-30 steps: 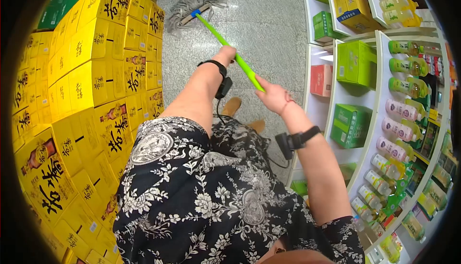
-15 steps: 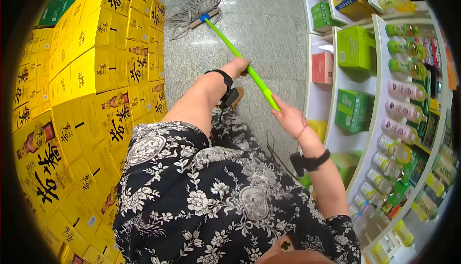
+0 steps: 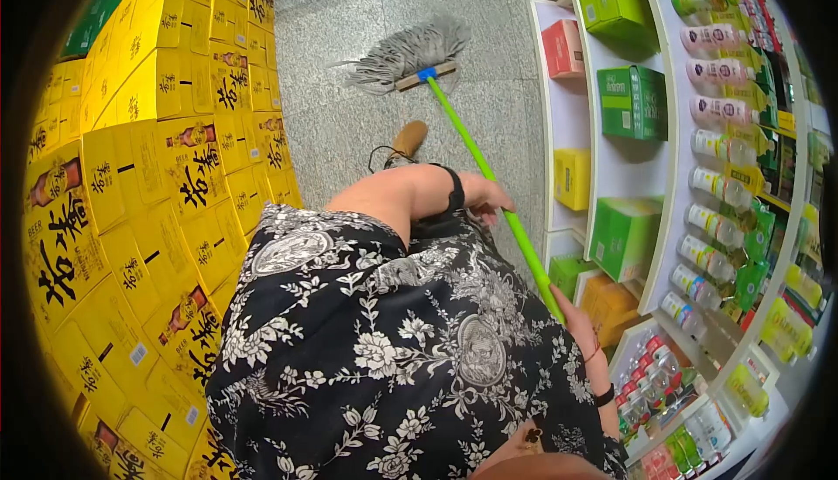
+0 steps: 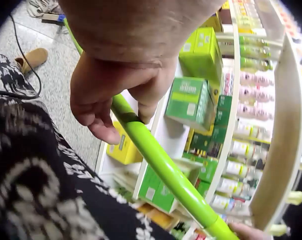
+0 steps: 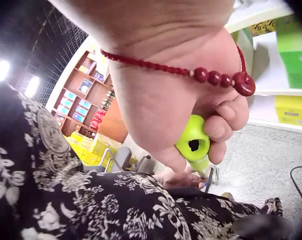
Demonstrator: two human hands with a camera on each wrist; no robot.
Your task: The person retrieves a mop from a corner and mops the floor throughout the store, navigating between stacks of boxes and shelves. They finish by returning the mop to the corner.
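In the head view the right hand (image 3: 578, 318) is mostly hidden behind the patterned dress (image 3: 393, 349), so its grip on the mop handle (image 3: 489, 183) cannot be told there. In the right wrist view only the handle's end cap (image 5: 193, 145) shows, the rest being covered by the palm. The labels on the shelf bottles (image 3: 716, 209) are too small to read, and the shoe (image 3: 408, 140) is partly covered by the left arm.

Bare floor (image 3: 349, 131) runs ahead between stacked yellow boxes (image 3: 166, 122) and shelves (image 3: 672, 131); a narrow aisle.
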